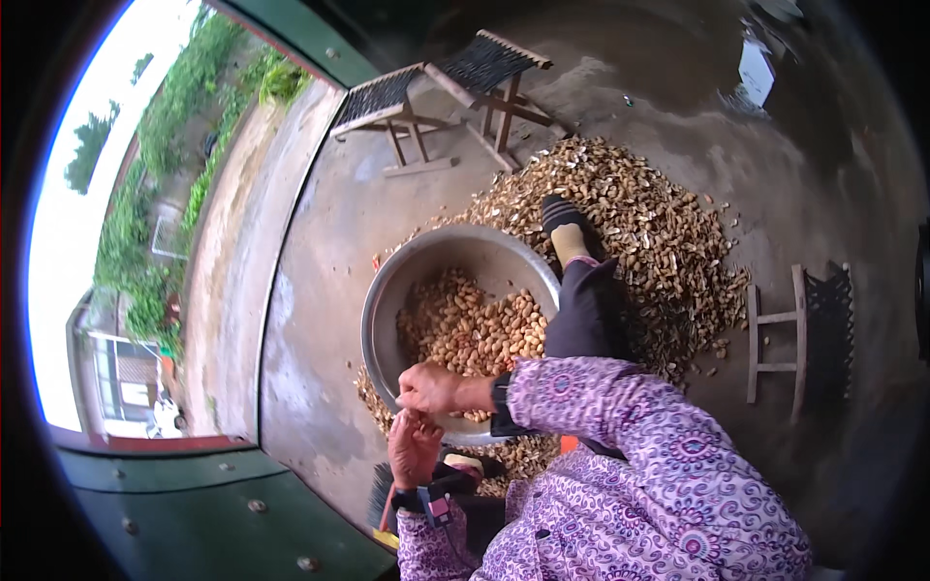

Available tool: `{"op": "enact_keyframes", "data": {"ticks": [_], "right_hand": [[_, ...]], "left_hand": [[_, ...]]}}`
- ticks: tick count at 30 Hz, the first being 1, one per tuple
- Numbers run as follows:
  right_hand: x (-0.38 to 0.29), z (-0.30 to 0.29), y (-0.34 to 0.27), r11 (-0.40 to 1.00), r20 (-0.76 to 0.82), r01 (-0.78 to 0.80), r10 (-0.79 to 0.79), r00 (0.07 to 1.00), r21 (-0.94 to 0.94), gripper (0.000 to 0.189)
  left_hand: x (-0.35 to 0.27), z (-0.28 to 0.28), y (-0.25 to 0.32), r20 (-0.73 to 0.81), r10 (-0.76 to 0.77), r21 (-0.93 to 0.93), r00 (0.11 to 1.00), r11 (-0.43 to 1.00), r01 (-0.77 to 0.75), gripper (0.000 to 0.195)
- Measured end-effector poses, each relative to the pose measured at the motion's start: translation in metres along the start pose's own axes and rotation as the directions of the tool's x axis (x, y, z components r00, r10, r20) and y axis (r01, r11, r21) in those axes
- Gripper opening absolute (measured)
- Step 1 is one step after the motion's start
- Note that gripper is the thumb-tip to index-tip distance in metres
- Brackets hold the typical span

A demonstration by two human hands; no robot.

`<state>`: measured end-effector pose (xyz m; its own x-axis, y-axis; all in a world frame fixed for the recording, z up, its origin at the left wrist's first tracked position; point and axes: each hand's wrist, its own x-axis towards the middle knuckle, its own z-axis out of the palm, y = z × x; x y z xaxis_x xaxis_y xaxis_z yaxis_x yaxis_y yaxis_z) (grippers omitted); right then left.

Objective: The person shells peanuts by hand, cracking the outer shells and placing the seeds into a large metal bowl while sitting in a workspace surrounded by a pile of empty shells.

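Observation:
A wide metal basin (379, 290) holds a heap of unshelled peanuts (487, 323). Over the basin's near rim, my right hand (432, 388) is bent inward with its fingers curled. My left hand (415, 447) is raised just below it, fingers also curled. The fingertips of both hands meet or nearly meet at the basin's edge. Whether a peanut is pinched between them is too small to tell.
Broken peanut shells (625, 210) are heaped around the basin, with my right foot (565, 225) among them. Folding stools (490, 65) stand beyond, and another stool (799, 341) is at right. A green metal door (196, 508) borders the lower left; bristles (381, 486) show near my left wrist.

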<state>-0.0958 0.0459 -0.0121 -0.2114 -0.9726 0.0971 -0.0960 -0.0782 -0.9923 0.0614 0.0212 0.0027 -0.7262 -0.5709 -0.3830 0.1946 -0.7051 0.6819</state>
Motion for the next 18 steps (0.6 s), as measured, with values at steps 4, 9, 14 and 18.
{"op": "enact_keyframes", "data": {"ticks": [4,9,14,18], "right_hand": [[0.009,0.006,-0.004,0.992,0.129,0.116,-0.108,0.986,-0.051,0.023],[0.010,0.012,-0.012,0.981,0.225,0.186,-0.169,0.960,-0.053,0.021],[0.003,0.010,-0.016,0.974,0.168,0.167,-0.192,0.967,0.151,0.034],[0.014,0.019,-0.010,0.967,0.225,0.186,-0.222,0.949,0.173,0.030]], "left_hand": [[-0.017,0.020,0.022,-0.002,-0.045,0.216,0.999,0.976,0.044,0.009],[-0.027,0.025,0.035,0.067,-0.185,0.248,0.981,0.955,0.163,0.012],[-0.033,0.033,0.038,-0.055,-0.131,0.251,0.990,0.958,0.141,0.014],[-0.035,0.046,0.038,-0.149,-0.085,0.288,0.985,0.949,0.126,0.014]]}}
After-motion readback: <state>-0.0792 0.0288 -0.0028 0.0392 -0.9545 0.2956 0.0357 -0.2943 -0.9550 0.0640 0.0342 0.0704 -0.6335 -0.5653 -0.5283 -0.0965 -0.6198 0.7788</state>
